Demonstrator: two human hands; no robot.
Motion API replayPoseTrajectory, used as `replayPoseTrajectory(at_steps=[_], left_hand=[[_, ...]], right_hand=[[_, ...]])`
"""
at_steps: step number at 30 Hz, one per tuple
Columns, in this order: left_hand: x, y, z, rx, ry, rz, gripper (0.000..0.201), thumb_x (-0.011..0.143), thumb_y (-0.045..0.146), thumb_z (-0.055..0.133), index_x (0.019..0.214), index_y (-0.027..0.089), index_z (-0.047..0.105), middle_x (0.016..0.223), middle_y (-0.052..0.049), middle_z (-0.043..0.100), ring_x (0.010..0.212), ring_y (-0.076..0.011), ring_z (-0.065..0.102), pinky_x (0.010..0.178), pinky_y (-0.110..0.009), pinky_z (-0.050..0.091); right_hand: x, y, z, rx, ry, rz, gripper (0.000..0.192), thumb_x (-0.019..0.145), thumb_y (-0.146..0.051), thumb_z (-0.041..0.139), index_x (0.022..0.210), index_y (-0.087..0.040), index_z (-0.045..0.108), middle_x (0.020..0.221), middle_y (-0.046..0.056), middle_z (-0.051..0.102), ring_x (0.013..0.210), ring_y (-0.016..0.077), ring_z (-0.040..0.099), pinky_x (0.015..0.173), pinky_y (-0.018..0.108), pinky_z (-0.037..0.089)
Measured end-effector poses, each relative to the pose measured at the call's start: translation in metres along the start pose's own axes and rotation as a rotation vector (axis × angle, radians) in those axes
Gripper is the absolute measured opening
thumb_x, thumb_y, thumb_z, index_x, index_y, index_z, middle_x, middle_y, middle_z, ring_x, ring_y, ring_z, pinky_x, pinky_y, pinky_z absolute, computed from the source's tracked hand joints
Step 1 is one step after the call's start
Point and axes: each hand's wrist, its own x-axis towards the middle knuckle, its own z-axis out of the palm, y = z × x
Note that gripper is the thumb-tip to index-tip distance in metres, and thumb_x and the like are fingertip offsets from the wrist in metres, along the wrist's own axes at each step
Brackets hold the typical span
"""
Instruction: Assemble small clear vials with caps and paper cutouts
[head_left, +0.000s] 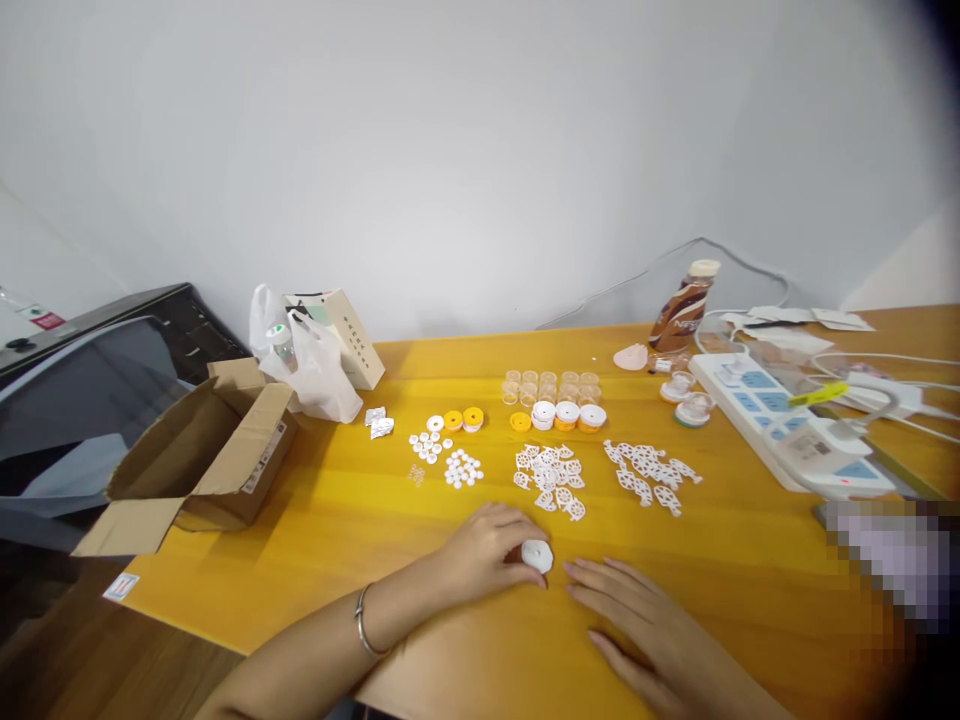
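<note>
- Nearest the lens, the right hand (652, 625) was laid flat and open on the yellow tabletop (750, 590), nothing held in it, its fingertips just beside a small white cap (537, 555).
- That white cap was pinched at the tips of the left hand (484, 555), which was curled around it low over the tabletop; a bangle (363, 620) was worn at that wrist.
- Judged from the layout, the work was only partly done: three white-topped pieces on orange bases (568, 414) were stood finished in a row, while a block of empty clear cups (551, 385) was left behind them.
- Much loose stock was still spread out: two heaps of white lattice pieces (549, 478) and (651, 474), small white discs (463, 468), and a few yellow rings (463, 418).
- Off to the left, an open cardboard box (206, 455) and a white plastic bag (311, 365) were set aside.
- On the right, a brown drink bottle (684, 308) and a white power strip (791, 430) with trailing cables were crowded near the parts, though the space between the hands and the heaps was unobstructed.
</note>
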Motion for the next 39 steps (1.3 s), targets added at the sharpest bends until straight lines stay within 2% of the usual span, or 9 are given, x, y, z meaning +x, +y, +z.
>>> replayPoseTrajectory(at_steps=[7,12,24,27,30,32,35,36,39], left_hand=[[0.001,-0.001,0.003,-0.085,0.037,0.011,0.047,0.073,0.041,0.062,0.113,0.017,0.053,0.1,-0.008,0.062,0.092,-0.0184,0.057,0.082,-0.028,0.043],[0.0,-0.004,0.007,-0.137,0.05,-0.031,0.059,0.071,0.04,0.065,0.122,0.019,0.044,0.107,-0.009,0.06,0.097,-0.0195,0.056,0.086,-0.031,0.043],[0.0,-0.002,0.011,-0.141,0.056,0.004,0.067,0.071,0.042,0.064,0.127,0.02,0.037,0.11,-0.01,0.059,0.099,-0.0191,0.056,0.087,-0.031,0.043],[-0.002,0.004,-0.006,-0.078,0.064,0.024,0.07,0.066,0.046,0.067,0.125,0.02,0.041,0.115,-0.01,0.056,0.104,-0.0207,0.053,0.09,-0.032,0.042],[-0.01,0.0,-0.045,0.059,0.085,-0.058,0.038,0.078,0.037,0.058,0.112,0.019,0.053,0.109,-0.007,0.06,0.104,-0.0189,0.053,0.092,-0.032,0.04],[-0.02,-0.012,-0.076,0.119,0.114,-0.168,0.02,0.083,0.028,0.053,0.099,0.019,0.06,0.1,-0.005,0.062,0.094,-0.0164,0.056,0.087,-0.03,0.042],[-0.036,-0.041,-0.11,0.202,0.114,-0.442,0.013,0.081,0.021,0.051,0.083,0.017,0.063,0.088,-0.004,0.064,0.083,-0.0153,0.059,0.079,-0.026,0.043],[-0.041,-0.05,-0.116,0.225,0.097,-0.534,0.013,0.079,0.021,0.051,0.08,0.017,0.064,0.086,-0.004,0.064,0.082,-0.0156,0.059,0.078,-0.026,0.043],[-0.05,-0.071,-0.122,0.232,0.052,-0.614,0.01,0.072,0.021,0.057,0.075,0.016,0.065,0.078,-0.003,0.065,0.073,-0.0158,0.06,0.071,-0.025,0.044]], right_hand=[[0.023,0.004,0.004,0.136,0.111,0.239,0.028,0.079,-0.028,0.056,0.107,-0.022,0.058,0.101,0.008,0.063,0.093,0.0214,0.06,0.08,0.034,0.051],[0.042,0.01,0.01,0.219,0.055,0.231,0.023,0.08,-0.03,0.056,0.102,-0.026,0.061,0.093,0.005,0.06,0.089,0.0203,0.059,0.078,0.033,0.05],[0.04,0.015,0.015,0.261,0.05,0.205,0.025,0.081,-0.031,0.055,0.105,-0.027,0.061,0.096,0.005,0.059,0.092,0.0201,0.057,0.08,0.031,0.049],[0.04,0.015,0.015,0.248,0.058,0.228,0.027,0.08,-0.034,0.057,0.104,-0.026,0.061,0.098,0.006,0.059,0.094,0.0209,0.058,0.082,0.032,0.049],[0.039,0.014,0.012,0.233,0.046,0.266,0.03,0.078,-0.038,0.058,0.106,-0.026,0.059,0.103,0.006,0.059,0.097,0.0216,0.057,0.084,0.034,0.048],[0.039,0.012,0.01,0.236,0.026,0.282,0.03,0.079,-0.038,0.057,0.106,-0.027,0.059,0.104,0.006,0.059,0.098,0.0216,0.057,0.085,0.034,0.047],[0.039,0.009,0.007,0.248,0.017,0.283,0.028,0.08,-0.038,0.056,0.106,-0.027,0.059,0.103,0.006,0.059,0.097,0.0216,0.058,0.085,0.033,0.048],[0.04,0.009,0.007,0.253,0.019,0.28,0.028,0.08,-0.038,0.055,0.105,-0.027,0.059,0.102,0.006,0.059,0.097,0.0216,0.058,0.084,0.033,0.048],[0.04,0.008,0.006,0.265,0.028,0.273,0.026,0.081,-0.037,0.055,0.104,-0.028,0.059,0.102,0.005,0.059,0.096,0.0215,0.058,0.084,0.033,0.048]])
